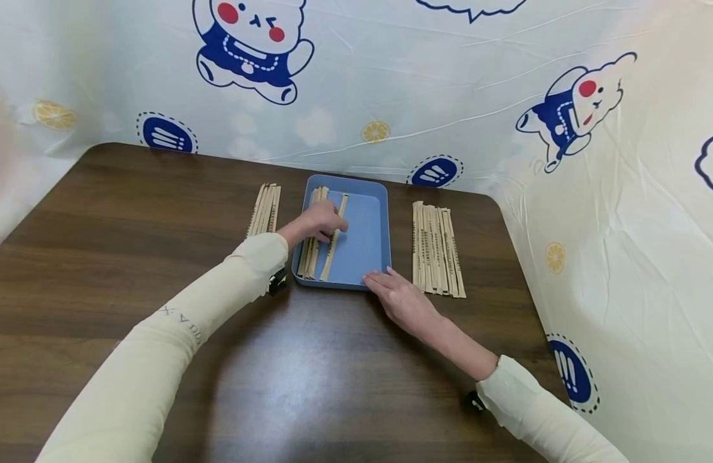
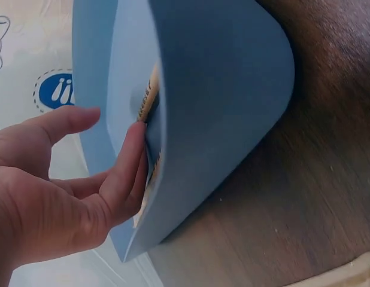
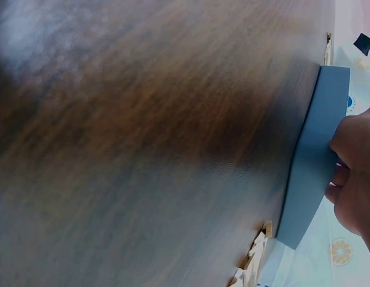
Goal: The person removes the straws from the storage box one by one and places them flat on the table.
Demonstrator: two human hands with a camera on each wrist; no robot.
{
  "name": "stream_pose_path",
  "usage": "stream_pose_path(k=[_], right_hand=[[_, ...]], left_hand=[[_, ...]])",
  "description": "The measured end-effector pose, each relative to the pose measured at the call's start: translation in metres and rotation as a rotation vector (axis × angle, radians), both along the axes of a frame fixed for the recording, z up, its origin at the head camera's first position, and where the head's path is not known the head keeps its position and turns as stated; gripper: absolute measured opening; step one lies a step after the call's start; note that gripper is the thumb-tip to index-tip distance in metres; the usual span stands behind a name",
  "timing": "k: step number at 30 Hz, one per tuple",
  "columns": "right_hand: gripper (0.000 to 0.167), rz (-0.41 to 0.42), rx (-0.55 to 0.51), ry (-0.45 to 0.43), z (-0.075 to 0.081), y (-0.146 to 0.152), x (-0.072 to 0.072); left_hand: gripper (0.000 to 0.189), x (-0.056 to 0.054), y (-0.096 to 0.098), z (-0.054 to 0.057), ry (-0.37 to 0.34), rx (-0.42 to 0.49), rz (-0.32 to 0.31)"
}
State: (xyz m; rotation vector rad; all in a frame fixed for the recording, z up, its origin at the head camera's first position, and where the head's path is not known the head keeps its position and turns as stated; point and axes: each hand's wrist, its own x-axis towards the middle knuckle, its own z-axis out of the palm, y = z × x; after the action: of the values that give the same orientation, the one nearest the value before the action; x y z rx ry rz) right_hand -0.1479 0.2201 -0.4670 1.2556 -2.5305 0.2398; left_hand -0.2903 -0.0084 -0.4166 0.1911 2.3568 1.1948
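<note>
A blue tray point(image 1: 364, 222) lies on the table with several slim paper-wrapped sticks point(image 1: 307, 257) along its left side. Apart from that bundle, a single paper-wrapped stick point(image 1: 330, 260) lies lengthwise in the tray. My left hand point(image 1: 321, 220) reaches over it, fingertips touching down by the sticks. In the left wrist view, the thumb of the left hand point(image 2: 71, 191) stands clear of the fingers; the tray wall partly hides the sticks. My right hand point(image 1: 404, 302) holds the tray's near right corner, and the right wrist view shows its bent fingers point(image 3: 333, 192) against the outer wall.
Left of the tray lies a bundle of wrapped sticks point(image 1: 265, 209), partly behind the left forearm. A wider row of wrapped sticks point(image 1: 437, 251) lies to the right. The dark wooden table point(image 1: 310, 373) meets a printed white sheet point(image 1: 356, 77) at the back and right.
</note>
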Motion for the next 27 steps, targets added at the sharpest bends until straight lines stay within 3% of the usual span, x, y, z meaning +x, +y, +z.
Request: stream_pose_path(k=[2,5,9,13,21,27], right_hand=[[0.032,-0.001,0.001,-0.002,0.0,0.0,0.0],[0.033,0.002,-0.003,-0.002,0.0,0.0,0.0],[0.034,0.007,-0.01,0.002,0.0,0.0,0.0],[0.034,0.006,-0.009,0.003,0.0,0.0,0.0],[0.033,-0.003,-0.004,-0.005,-0.001,-0.001,0.0],[0.035,0.0,0.006,0.006,0.0,0.0,0.0]], left_hand=[[0.039,0.001,0.004,-0.002,0.041,-0.051,-0.01],[0.01,0.004,0.009,-0.004,0.077,-0.117,-0.027],[0.057,0.006,0.013,-0.005,0.083,-0.17,-0.038],[0.057,0.008,0.014,-0.005,0.1,-0.19,-0.046],[0.053,0.01,0.011,-0.008,0.101,-0.148,-0.041],[0.058,0.008,0.008,-0.003,-0.002,-0.033,-0.004]])
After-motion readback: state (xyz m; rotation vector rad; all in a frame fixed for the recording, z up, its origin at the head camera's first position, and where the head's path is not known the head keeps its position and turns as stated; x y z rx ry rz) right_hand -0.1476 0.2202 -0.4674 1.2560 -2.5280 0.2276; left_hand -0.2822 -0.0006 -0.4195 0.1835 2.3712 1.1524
